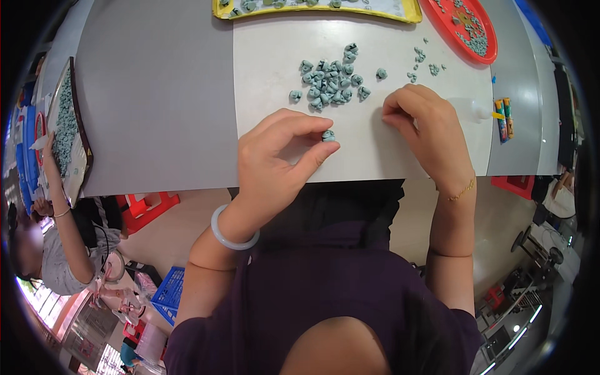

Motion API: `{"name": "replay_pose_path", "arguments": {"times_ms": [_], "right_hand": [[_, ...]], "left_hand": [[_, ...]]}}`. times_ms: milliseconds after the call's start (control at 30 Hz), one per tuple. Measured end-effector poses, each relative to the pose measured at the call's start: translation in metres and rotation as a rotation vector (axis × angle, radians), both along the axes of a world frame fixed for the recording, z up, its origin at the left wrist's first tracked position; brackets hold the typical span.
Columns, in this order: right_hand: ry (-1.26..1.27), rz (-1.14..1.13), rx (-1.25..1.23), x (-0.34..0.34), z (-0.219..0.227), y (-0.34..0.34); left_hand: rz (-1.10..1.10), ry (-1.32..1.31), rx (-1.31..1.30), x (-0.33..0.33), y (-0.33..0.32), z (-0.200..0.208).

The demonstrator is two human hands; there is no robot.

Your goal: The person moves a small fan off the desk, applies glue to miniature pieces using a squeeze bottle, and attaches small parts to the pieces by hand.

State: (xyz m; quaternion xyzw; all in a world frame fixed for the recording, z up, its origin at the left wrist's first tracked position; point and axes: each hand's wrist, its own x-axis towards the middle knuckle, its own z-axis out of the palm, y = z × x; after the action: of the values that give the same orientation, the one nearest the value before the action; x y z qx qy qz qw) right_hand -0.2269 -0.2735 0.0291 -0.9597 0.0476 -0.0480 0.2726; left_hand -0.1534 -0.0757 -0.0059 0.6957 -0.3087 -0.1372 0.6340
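Between the thumb and forefinger of my left hand (275, 147) is a small grey-green moulded piece (329, 135) with dark markings. Beyond it, a loose pile of similar grey-green pieces (328, 82) lies on the white work surface (269, 69). My right hand (428, 128) is to the right of the pile, its fingertips pressed together just above the surface; anything between them is hidden. One stray piece (381, 74) lies between the pile and my right hand. Tiny grey-green bits (419, 56) are scattered past my right knuckles.
A yellow-rimmed tray (319, 14) with more pieces stands at the far edge. To its right is a red oval tray (489, 47) of small bits. A small white bottle (480, 111) and colourful tubes (505, 119) lie at right. At far left, a person (65, 250) reaches toward a filled tray (80, 156).
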Motion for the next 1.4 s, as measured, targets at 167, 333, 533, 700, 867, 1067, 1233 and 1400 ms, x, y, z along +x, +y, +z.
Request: {"name": "replay_pose_path", "arguments": {"times_ms": [167,333,533,700,867,1067,1233,1400], "right_hand": [[0.035,0.04,0.075,0.0,-0.002,-0.007],[0.035,0.032,0.066,-0.006,-0.002,-0.003],[0.026,-0.247,0.285,-0.018,-0.008,-0.003],[-0.043,-0.11,0.069,-0.015,-0.007,0.001],[0.01,-0.154,0.085,-0.014,-0.004,0.009],[-0.18,-0.011,0.042,-0.027,-0.019,0.003],[-0.294,0.1,0.012,-0.038,-0.024,-0.007],[-0.16,-0.207,0.137,-0.048,-0.016,0.003]], "left_hand": [[-0.022,0.024,0.016,0.0,0.0,0.001],[-0.019,0.044,-0.013,-0.001,0.001,0.002],[-0.009,0.009,-0.037,0.001,-0.001,0.001],[-0.004,-0.001,-0.041,0.001,-0.001,0.0],[-0.002,0.005,-0.036,0.0,0.0,0.0],[0.002,0.0,-0.036,0.0,0.004,0.002],[-0.001,-0.001,-0.057,0.0,0.004,0.0],[0.007,-0.013,-0.05,0.0,0.002,0.001]]}}
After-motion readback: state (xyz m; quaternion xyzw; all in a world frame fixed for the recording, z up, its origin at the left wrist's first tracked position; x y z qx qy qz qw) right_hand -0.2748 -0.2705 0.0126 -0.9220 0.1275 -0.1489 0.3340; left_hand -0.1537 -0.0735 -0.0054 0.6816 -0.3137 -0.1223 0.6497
